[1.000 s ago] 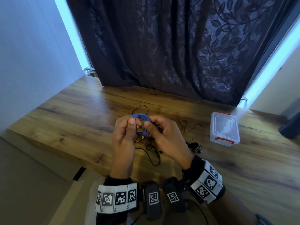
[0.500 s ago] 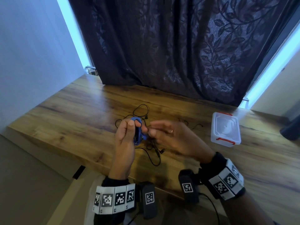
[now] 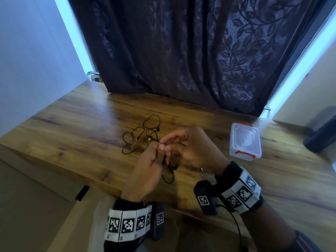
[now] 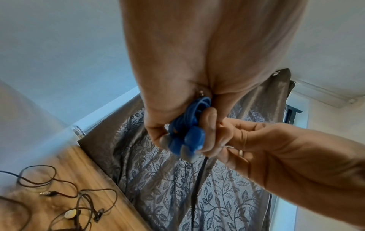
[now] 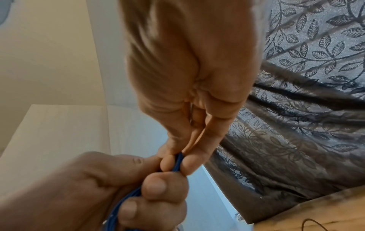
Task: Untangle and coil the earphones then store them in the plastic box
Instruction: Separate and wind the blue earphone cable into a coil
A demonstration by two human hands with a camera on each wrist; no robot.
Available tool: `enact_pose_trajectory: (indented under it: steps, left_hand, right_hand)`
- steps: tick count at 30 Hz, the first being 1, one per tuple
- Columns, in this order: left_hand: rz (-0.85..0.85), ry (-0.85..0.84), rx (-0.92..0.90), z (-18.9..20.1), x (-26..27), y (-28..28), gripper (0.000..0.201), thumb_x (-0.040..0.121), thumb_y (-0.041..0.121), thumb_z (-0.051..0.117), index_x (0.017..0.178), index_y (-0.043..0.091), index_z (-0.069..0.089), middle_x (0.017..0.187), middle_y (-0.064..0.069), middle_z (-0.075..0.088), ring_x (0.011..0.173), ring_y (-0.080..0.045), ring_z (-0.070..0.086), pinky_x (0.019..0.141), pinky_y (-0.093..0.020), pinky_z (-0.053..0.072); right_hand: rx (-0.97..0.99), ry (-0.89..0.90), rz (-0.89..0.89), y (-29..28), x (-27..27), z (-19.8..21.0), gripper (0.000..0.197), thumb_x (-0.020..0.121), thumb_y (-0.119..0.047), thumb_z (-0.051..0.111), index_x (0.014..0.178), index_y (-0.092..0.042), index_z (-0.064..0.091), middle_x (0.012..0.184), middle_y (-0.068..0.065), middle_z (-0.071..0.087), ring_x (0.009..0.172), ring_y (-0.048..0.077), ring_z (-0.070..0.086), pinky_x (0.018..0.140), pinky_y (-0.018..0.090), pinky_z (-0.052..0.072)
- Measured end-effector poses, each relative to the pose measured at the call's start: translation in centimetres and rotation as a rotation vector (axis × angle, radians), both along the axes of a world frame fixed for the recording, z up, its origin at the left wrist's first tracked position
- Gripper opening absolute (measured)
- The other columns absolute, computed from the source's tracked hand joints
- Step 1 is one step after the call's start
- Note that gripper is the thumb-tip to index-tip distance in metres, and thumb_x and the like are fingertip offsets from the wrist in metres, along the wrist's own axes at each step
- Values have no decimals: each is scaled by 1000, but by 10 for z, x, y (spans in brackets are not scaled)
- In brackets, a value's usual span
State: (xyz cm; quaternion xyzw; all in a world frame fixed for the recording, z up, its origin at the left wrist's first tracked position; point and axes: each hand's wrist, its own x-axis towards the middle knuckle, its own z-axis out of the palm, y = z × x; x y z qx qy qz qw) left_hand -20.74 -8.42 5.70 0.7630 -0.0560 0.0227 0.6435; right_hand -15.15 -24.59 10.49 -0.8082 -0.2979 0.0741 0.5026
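Above the worktop (image 3: 76,135), the coiled blue earphones (image 4: 185,125) are clenched in the left hand (image 3: 145,166) and pinched by the right hand (image 3: 192,148); loops should be kept pinched flat until carried to the closed plastic box (image 3: 245,142).

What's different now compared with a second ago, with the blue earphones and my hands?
The blue earphones, an open ring a second ago, are now squeezed flat in the left hand. The right hand, which let go half a second ago, pinches the bundle again. The black earphones and the plastic box stayed put.
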Motion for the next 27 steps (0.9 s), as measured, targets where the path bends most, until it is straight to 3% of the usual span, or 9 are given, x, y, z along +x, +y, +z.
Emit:
enact_pose_trajectory:
  steps: [3, 7, 11, 15, 20, 22, 24, 27]
  left_hand:
    - [15, 14, 8, -3, 1, -2, 39, 92, 59, 35, 88, 25, 52, 79, 6, 54, 72, -8, 51, 66, -34, 39]
    - [66, 30, -36, -2, 3, -4, 31, 91, 49, 40, 93, 19, 45, 80, 0, 57, 66, 1, 55, 63, -30, 41]
    - [72, -4, -88, -3, 7, 2, 34, 100, 34, 44, 105, 0, 46, 74, -4, 60, 63, -9, 55, 56, -26, 44]
    - [103, -80, -109, 2, 3, -1, 9, 100, 18, 50, 94, 11, 50, 77, -7, 65, 66, -17, 56, 61, -27, 49]
    - [158, -86, -148, 1, 5, -4, 10, 96, 9, 58, 86, 11, 57, 77, -15, 68, 67, -20, 60, 62, -28, 50]
    - [191, -82, -129, -3, 6, -5, 12, 95, 7, 60, 84, 12, 58, 77, -15, 67, 68, -19, 60, 63, -29, 50]
    - [224, -72, -114, -8, 8, -5, 11, 94, 8, 60, 84, 13, 59, 77, -11, 67, 68, -18, 60, 66, -31, 50]
    - [268, -60, -118, -12, 9, 0, 8, 94, 10, 61, 87, 14, 60, 78, -8, 68, 70, -17, 60, 69, -35, 51]
  right_hand:
    - [-37, -26, -42, 0, 0, -4, 14, 90, -8, 74, 103, -13, 76, 87, 0, 78, 83, 4, 74, 84, 27, 60]
    - [-6, -12, -97, 0, -1, -9, 14, 91, -7, 72, 104, -10, 77, 93, 0, 79, 81, 8, 75, 79, 32, 63]
    - [49, 11, -143, 0, -4, -13, 14, 92, -6, 71, 104, -7, 77, 94, 1, 78, 80, 3, 75, 73, 17, 58]
    - [157, 88, -208, -2, -2, -14, 13, 91, -3, 71, 102, -7, 77, 93, 2, 78, 79, 10, 76, 71, 20, 58]
    - [188, 165, -176, -6, -1, -12, 16, 90, -2, 72, 105, -5, 76, 100, 6, 78, 89, 12, 76, 76, 22, 61]
    - [136, 264, -143, -18, 13, -14, 20, 89, -4, 73, 109, -7, 74, 99, 5, 78, 89, 13, 77, 77, 23, 61]
    - [11, 296, -218, -40, 41, -25, 21, 89, -6, 73, 110, -8, 73, 92, 5, 79, 81, 11, 77, 74, 25, 62]
    - [-458, 152, -388, -82, 94, -51, 14, 88, -10, 76, 101, -14, 79, 93, 1, 77, 82, 12, 73, 86, 30, 60]
